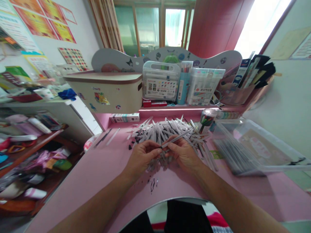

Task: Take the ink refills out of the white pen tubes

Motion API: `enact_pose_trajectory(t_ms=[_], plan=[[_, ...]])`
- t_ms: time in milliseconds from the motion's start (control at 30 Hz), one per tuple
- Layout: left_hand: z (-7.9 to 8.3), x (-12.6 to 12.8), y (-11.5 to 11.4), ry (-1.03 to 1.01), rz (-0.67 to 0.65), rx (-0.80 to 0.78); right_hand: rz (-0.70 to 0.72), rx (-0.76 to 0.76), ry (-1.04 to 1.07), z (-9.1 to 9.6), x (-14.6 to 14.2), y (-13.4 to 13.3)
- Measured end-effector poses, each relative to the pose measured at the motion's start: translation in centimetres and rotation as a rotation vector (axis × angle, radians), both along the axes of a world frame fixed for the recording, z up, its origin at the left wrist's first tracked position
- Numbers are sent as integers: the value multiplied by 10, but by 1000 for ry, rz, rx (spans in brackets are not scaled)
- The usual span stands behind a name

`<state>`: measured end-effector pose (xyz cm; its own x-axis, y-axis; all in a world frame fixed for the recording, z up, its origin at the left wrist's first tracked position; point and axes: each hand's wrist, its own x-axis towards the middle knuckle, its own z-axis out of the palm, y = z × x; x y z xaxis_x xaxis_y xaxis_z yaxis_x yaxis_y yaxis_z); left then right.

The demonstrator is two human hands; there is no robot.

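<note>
A big heap of white pens (165, 129) with dark tips lies in the middle of the pink desk (97, 174). My right hand (183, 153) is closed round one white pen (177, 138) that slants up to the right. My left hand (143, 153) is pinched at that pen's dark lower end; what its fingertips hold there is too small to make out. Both hands rest over the near edge of the heap. A few small dark bits (153, 184) lie on the desk just in front of my hands.
A clear plastic bin (255, 152) holding more pens stands at the right. A pen cup (206, 120) stands behind the heap. Marker cases (160, 81) and a beige box (107, 90) sit on the raised shelf. Two loose pens (107, 136) lie left. Cluttered shelves stand at the far left.
</note>
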<state>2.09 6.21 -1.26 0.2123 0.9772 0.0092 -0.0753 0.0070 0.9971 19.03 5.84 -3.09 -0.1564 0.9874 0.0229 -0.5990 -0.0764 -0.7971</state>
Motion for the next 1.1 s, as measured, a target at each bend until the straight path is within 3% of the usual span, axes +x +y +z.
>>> enact_pose_trajectory(t_ms=[200,400,500,567,667,833,1100], plan=[[-2,-3,-1,120,5,121,-29,-12,-38,-1,-2,-1],[-1,-7,-6,445,101,569,-10,4,-140,-1,-1,-1],[1,-5,-10,492,86,694,-7,34,-168,-2,0,-2],[2,-4,-11,508,98,689,14,43,-168,-3,-1,-2],[3,-4,-11,482,71,553,29,28,-135,-2,-1,-3],[7,-8,-8,439,-119,305,9,13,-138,1,0,-4],[4,-7,-6,462,-92,336,11,11,-178,2,-1,-6]])
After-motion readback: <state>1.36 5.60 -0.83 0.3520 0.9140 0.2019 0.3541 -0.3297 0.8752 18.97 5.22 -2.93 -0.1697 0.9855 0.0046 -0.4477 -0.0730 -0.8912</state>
